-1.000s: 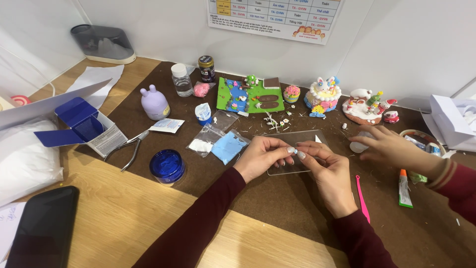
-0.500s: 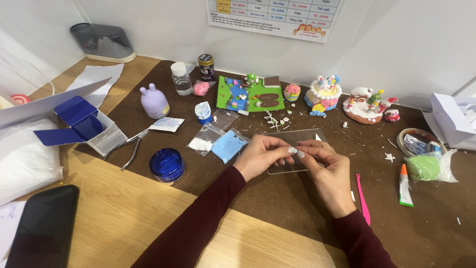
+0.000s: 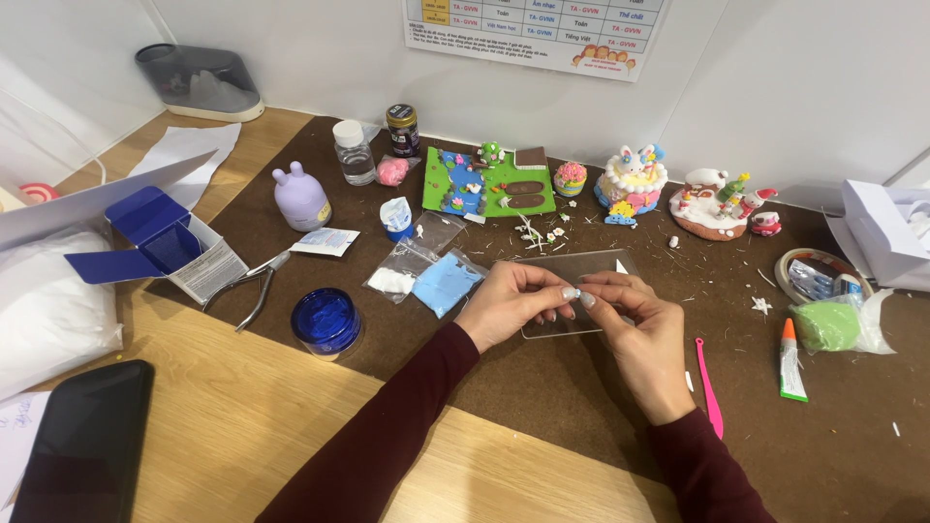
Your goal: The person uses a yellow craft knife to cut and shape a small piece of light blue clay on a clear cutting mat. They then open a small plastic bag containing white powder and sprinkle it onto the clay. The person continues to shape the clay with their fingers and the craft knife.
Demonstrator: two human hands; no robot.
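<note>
Mid-frame, left hand [image 3: 509, 305] and right hand [image 3: 635, 324] fingers pinch one tiny white clay bit [image 3: 573, 292] over the clear sheet [image 3: 572, 291], unplaced, finished clay models [image 3: 635, 179] lined up behind.

Glossy blue plastic jar [image 3: 327, 322], matt brown mat [image 3: 542, 387], smooth wooden table [image 3: 242, 416].

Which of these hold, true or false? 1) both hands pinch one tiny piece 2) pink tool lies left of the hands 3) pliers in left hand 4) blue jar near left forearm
1. True: left hand and right hand meet at a tiny pale piece, over a clear sheet.
2. False: the pink tool lies right of the hands.
3. False: the pliers lie on the brown mat.
4. True: blue jar.
</note>
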